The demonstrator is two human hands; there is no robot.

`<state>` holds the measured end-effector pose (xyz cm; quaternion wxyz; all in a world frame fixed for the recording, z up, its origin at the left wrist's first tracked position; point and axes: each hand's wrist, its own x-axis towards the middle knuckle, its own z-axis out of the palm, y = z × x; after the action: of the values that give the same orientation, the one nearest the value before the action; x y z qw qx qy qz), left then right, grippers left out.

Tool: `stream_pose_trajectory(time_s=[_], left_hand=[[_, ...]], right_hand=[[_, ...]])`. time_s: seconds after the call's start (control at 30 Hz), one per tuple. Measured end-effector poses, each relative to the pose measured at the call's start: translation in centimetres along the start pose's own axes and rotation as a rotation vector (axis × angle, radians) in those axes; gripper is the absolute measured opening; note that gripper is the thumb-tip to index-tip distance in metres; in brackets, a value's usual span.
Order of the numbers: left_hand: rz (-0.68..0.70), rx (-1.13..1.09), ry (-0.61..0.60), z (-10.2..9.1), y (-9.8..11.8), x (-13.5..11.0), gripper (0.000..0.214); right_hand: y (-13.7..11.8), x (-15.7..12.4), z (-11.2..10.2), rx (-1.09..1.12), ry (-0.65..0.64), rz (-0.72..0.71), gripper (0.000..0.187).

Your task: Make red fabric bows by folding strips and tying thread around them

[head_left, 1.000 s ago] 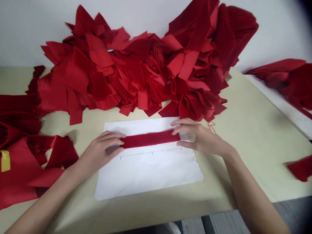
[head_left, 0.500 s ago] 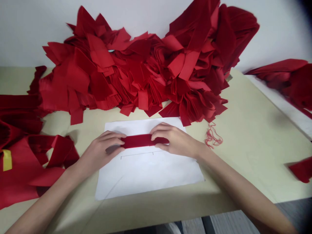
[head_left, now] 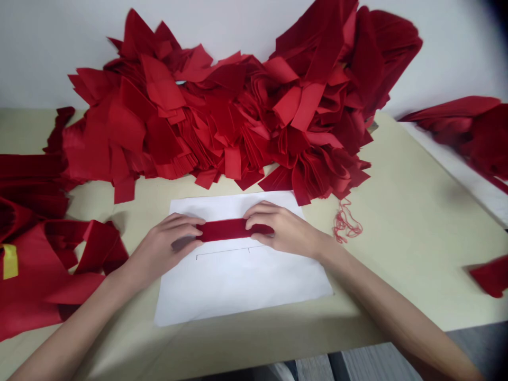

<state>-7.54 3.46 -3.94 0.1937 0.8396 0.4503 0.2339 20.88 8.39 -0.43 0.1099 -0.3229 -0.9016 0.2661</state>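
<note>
Hands close on both ends of a red fabric strip (head_left: 234, 229): the left hand (head_left: 164, 244) holds the left end between thumb and fingers, and the right hand (head_left: 281, 228) curls over the right end, leaving a narrow stretch of strip showing between them. The strip lies flat on a white paper sheet (head_left: 238, 288), just above a thin drawn line (head_left: 222, 251) with a small tick. The sheet sits on a pale worktop (head_left: 413, 248), in front of a big heap of red fabric pieces (head_left: 214, 121). A tangle of red thread (head_left: 347, 222) lies just right of the sheet, and more red fabric (head_left: 35, 280) spreads at the left, carrying a yellow tag (head_left: 10, 261).
</note>
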Motion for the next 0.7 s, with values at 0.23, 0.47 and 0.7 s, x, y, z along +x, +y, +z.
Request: stream_pose_trajectory(time_s=[0.23, 0.47, 0.7], left_hand=[[0.003, 0.003, -0.004, 0.0, 0.0, 0.0, 0.006], [0.014, 0.101, -0.087, -0.6, 0.5, 0.1, 0.013], [0.150, 0.239, -0.042, -1.2, 2.3, 1.7, 0.017]], right_hand=[[0.0, 0.1, 0.0, 0.002, 0.003, 0.001, 0.016], [-0.2, -0.2, -0.1, -0.009, 0.008, -0.025, 0.016], [0.4, -0.4, -0.3, 0.010, 0.019, -0.057, 0.021]])
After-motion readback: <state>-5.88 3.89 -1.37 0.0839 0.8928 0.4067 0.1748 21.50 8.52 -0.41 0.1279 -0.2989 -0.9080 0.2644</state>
